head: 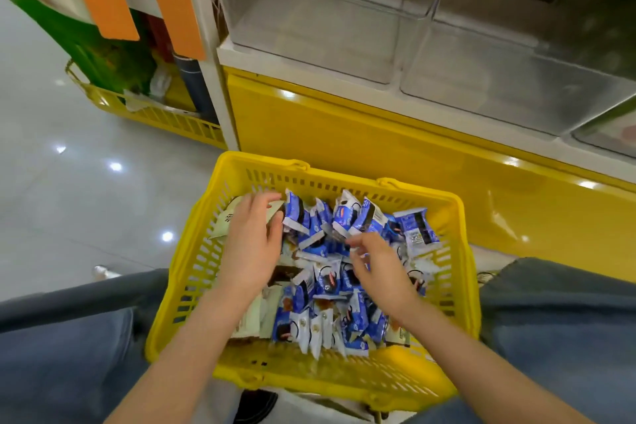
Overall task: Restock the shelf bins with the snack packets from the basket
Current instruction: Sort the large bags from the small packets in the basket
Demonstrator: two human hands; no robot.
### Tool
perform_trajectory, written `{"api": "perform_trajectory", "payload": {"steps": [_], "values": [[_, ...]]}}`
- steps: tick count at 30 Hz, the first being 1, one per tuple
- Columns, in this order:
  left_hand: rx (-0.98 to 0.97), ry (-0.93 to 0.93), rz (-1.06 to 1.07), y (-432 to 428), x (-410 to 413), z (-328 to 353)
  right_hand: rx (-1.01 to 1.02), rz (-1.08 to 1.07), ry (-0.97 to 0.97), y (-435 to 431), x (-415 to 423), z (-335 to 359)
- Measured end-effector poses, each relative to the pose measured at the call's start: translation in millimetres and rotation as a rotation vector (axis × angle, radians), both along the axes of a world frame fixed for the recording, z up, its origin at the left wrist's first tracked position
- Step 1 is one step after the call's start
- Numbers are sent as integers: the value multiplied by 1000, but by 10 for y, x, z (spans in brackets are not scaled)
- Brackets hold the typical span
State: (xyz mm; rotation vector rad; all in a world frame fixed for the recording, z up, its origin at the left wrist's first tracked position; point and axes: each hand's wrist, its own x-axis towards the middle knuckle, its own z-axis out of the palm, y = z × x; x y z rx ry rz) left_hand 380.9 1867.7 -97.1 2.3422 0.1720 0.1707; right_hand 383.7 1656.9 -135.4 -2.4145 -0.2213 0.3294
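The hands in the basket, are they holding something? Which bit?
Left hand grips a cream packet by its right end. Right hand, blurred over the blue packets: cannot tell.

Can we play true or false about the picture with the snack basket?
1. The basket is yellow. True.
2. The clear shelf bins ahead are full of snacks. False: they look empty.
3. The left hand and the right hand both reach into the basket. True.
4. Most snack packets are red. False: most are blue.
5. The left hand rests on a cream packet. True.
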Motion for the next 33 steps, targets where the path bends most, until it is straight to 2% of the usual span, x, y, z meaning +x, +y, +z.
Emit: {"api": "perform_trajectory", "payload": {"steps": [2,4,6,8,10,14,17,20,22,23,24,26,28,30,33], "values": [[18,-23,158,338,-179,-51,-56,166,154,161,-148,-202],[30,30,309,603,-301,-158,-106,260,315,285,-296,-392],[-28,144,388,766,-381,-284,-149,271,465,397,-426,-541],[-124,268,373,831,-442,-406,-209,255,532,490,-527,-659],[-118,304,336,849,-491,-488,-283,252,486,556,-571,-719],[-119,263,331,856,-499,-518,-372,292,443,608,-506,-659],[-184,314,370,828,-458,-463,-305,271,426,587,-425,-508],[-60,291,406,758,-469,-335,-211,237,342,503,-288,-250],[-1,160,340,655,-504,-221,-183,262,264,432,-171,-21],[-35,137,252,591,-513,-176,-171,284,236,405,-117,98],[-116,169,132,519,-523,-139,-153,307,218,390,-72,212],[-303,367,-168,361,-544,-95,-92,351,206,407,-12,400],[-370,538,-416,231,-580,-106,20,372,218,484,18,531],[-432,578,-470,175,-619,-154,162,362,254,589,49,600],[-526,541,-327,210,-626,-199,339,232,260,707,119,534]]}}
